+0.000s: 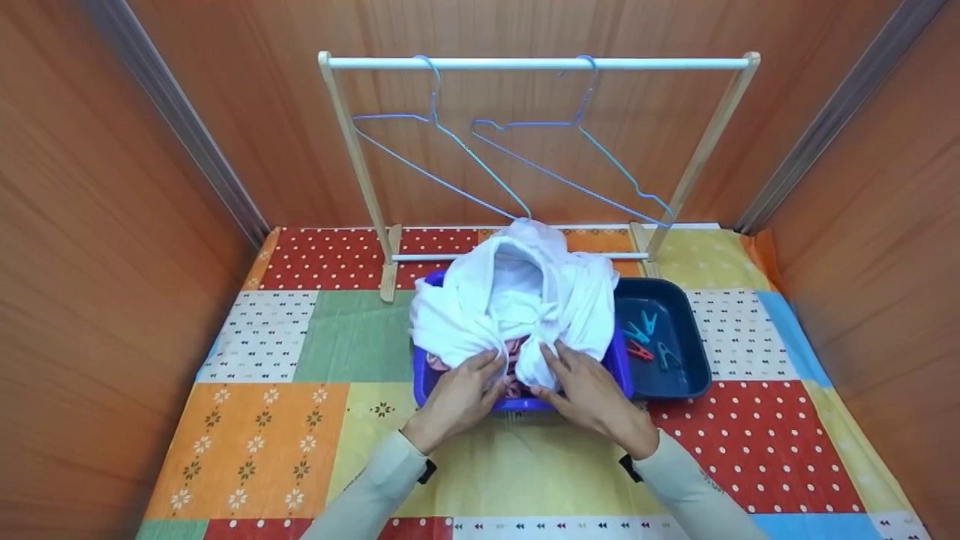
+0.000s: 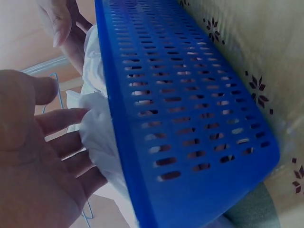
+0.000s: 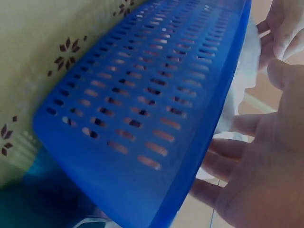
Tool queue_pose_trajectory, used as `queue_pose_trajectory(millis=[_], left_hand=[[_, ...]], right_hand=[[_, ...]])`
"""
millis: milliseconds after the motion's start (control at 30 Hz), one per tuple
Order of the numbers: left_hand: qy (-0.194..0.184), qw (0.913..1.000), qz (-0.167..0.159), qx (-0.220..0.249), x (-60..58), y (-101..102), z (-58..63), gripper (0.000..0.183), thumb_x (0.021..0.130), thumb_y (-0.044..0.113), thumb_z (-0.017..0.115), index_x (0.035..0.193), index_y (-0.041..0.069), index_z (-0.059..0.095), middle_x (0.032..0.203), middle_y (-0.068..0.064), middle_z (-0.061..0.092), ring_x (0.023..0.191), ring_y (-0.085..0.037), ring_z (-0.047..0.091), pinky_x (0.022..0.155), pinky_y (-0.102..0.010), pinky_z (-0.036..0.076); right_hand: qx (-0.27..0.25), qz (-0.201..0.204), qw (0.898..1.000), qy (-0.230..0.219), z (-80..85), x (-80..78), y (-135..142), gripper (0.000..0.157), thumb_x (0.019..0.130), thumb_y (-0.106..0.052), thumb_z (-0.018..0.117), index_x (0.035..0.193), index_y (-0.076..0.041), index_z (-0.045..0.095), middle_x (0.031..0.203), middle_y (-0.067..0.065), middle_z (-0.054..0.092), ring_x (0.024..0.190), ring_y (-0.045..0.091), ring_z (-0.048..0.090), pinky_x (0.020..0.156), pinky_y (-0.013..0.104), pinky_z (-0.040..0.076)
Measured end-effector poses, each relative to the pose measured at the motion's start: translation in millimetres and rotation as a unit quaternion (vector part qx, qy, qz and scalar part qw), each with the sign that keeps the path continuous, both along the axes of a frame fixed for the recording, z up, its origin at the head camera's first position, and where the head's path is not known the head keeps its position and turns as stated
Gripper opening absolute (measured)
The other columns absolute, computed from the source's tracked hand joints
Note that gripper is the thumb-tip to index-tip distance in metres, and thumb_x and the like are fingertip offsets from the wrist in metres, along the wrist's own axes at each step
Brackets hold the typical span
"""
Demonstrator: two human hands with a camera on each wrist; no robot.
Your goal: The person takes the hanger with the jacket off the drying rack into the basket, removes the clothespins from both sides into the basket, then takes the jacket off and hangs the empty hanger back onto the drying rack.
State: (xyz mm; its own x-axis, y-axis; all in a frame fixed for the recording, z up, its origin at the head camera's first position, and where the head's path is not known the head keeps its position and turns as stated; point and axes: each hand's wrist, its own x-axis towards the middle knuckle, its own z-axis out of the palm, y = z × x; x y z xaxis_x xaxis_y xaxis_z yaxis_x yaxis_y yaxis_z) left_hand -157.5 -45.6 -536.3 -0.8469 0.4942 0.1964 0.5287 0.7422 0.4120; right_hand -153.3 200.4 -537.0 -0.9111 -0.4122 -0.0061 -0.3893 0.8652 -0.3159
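A white cloth garment (image 1: 450,319) with a wide arched opening lies heaped in a blue-purple slotted plastic basket (image 1: 625,360). My left hand (image 1: 459,394) rests its fingertips on the garment's near left part, over the basket's front rim. On the near right part, my right hand (image 1: 596,391) touches the cloth the same way. Both wrist views show the thumbs apart from the fingers, with the left fingers (image 2: 66,142) against the white cloth and the right fingers (image 3: 228,152) by the basket rim. Some reddish-pink cloth (image 1: 514,367) shows between the hands, beneath the white garment.
Behind the basket stands a rack with a white top bar (image 1: 510,64) and wooden legs. Two thin hangers (image 1: 480,161) hang from it, blue and purple. A dark tray (image 1: 697,375) with several clothespins (image 1: 637,349) stands right of the basket. Wooden panels enclose the patchwork cloth (image 1: 352,337).
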Motion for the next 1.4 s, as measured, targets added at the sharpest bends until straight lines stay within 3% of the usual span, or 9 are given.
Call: queue_pose_trajectory(millis=[300,533,700,833,900,1067,1100,1300,1400], left_hand=[[-0.102,0.9933,-0.035,-0.044,4.3,4,-11.9,0.054,0.104,0.049,0.039,0.140,0.012,0.056,0.143,-0.009,0.056,0.134,-0.026,0.053,0.110,-0.043,0.043],[-0.134,0.9905,-0.031,-0.007,-0.4,-7,-0.3,0.052,0.104,0.047,0.039,0.141,0.015,0.053,0.143,-0.007,0.056,0.133,-0.025,0.053,0.110,-0.043,0.043],[-0.109,0.9931,-0.017,0.039,-4.6,-26,11.9,0.044,0.103,0.039,0.047,0.135,0.012,0.059,0.135,-0.008,0.063,0.125,-0.026,0.059,0.106,-0.043,0.047],[-0.080,0.9935,0.015,0.080,-11.0,-44,19.8,0.037,0.102,0.034,0.052,0.127,0.010,0.065,0.126,-0.007,0.068,0.118,-0.025,0.064,0.100,-0.044,0.051],[-0.058,0.9918,0.034,0.109,-16.3,-52,22.5,0.033,0.100,0.030,0.056,0.122,0.009,0.068,0.120,-0.008,0.071,0.113,-0.025,0.066,0.095,-0.044,0.054],[-0.018,0.9780,0.085,0.189,-32.8,-73,22.4,0.025,0.096,0.017,0.063,0.115,0.004,0.070,0.113,-0.012,0.072,0.101,-0.028,0.068,0.085,-0.044,0.057],[-0.016,0.9741,0.098,0.203,-37.3,-77,20.8,0.025,0.095,0.016,0.063,0.115,0.003,0.070,0.113,-0.013,0.072,0.100,-0.028,0.068,0.084,-0.045,0.057],[-0.046,0.9492,0.168,0.262,-70.4,-97,1.7,0.031,0.095,0.014,0.063,0.123,0.002,0.065,0.121,-0.018,0.066,0.104,-0.032,0.067,0.087,-0.046,0.057],[-0.076,0.9376,0.186,0.284,-82.8,-105,-8.6,0.035,0.095,0.014,0.062,0.128,0.002,0.062,0.128,-0.020,0.062,0.117,-0.035,0.061,0.095,-0.049,0.053]], right_hand=[[0.022,0.021,0.999,-0.044,-10.0,5.2,-3,0.078,0.095,-0.066,0.041,0.155,-0.018,0.030,0.158,0.017,0.035,0.146,0.038,0.032,0.116,0.058,0.030],[-0.021,0.009,0.997,-0.072,0.2,-0.1,7,0.067,0.096,-0.061,0.044,0.153,-0.028,0.034,0.156,0.014,0.038,0.144,0.037,0.036,0.115,0.056,0.033],[-0.055,0.005,0.997,-0.057,14.4,-4.2,20,0.060,0.097,-0.058,0.046,0.152,-0.033,0.037,0.145,0.011,0.053,0.132,0.031,0.053,0.107,0.052,0.045],[-0.081,-0.007,0.996,-0.028,28.9,-8.2,29,0.058,0.097,-0.060,0.044,0.148,-0.032,0.044,0.098,-0.004,0.068,0.096,0.015,0.065,0.086,0.036,0.055],[-0.091,-0.010,0.996,0.008,35.4,-12.8,33,0.055,0.098,-0.058,0.044,0.144,-0.027,0.051,0.094,-0.004,0.070,0.091,0.015,0.067,0.082,0.036,0.055],[-0.119,-0.025,0.989,0.081,47.1,-31.4,46,0.045,0.100,-0.042,0.052,0.135,-0.014,0.060,0.119,0.011,0.071,0.099,0.028,0.070,0.083,0.046,0.057],[-0.125,-0.029,0.988,0.090,48.4,-36.7,49,0.043,0.100,-0.039,0.055,0.134,-0.012,0.060,0.116,0.011,0.071,0.096,0.027,0.070,0.081,0.045,0.057],[-0.131,-0.065,0.975,0.166,49.4,-76.8,66,0.035,0.093,-0.023,0.067,0.124,-0.008,0.065,0.108,0.016,0.070,0.089,0.030,0.067,0.073,0.045,0.055],[-0.137,-0.077,0.973,0.170,44.1,-98.9,71,0.035,0.092,-0.020,0.067,0.124,-0.006,0.064,0.112,0.019,0.068,0.093,0.034,0.067,0.078,0.050,0.054]])
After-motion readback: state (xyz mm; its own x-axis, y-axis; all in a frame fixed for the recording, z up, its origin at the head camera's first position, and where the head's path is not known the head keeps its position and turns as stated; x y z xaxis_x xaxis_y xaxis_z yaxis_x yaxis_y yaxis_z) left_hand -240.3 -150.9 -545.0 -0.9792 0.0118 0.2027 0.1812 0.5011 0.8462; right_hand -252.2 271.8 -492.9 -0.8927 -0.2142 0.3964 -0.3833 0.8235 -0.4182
